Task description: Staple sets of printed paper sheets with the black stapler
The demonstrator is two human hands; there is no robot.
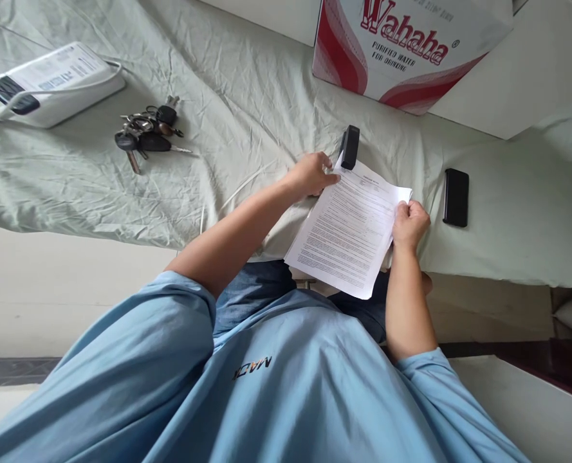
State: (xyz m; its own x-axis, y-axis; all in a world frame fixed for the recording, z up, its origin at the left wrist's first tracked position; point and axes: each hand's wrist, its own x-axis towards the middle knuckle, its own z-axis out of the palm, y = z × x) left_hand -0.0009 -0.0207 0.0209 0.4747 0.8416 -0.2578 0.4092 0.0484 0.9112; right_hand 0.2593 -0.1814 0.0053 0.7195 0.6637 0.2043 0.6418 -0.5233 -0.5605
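A person in a light blue shirt looks down at a bed covered with a wrinkled pale green sheet (247, 96). Both bare hands hold a thin sheaf of printed paper (348, 231), which lies tilted, partly on the sheet's near edge and partly over the person's lap.

The left hand (312, 175) is closed on the paper's upper left corner, fingers curled over the edge. The right hand (410, 222) pinches the upper right corner between thumb and fingers. Neither hand is spread open.

A small black stapler (349, 147) stands just beyond the paper, touching or almost touching its top corner near the left hand. A black phone (456, 197) lies flat to the right of the paper, near but apart. A bunch of keys (145, 130) lies well to the left of the paper, and a white box (54, 82) with a cable farther left. A red and white water carton (401, 45) sits beyond the stapler.

The paper looks light, thin and floppy; it likely sags if held by one corner and creases easily. Holding two corners or opposite edges, as here, seems the steadiest grip.
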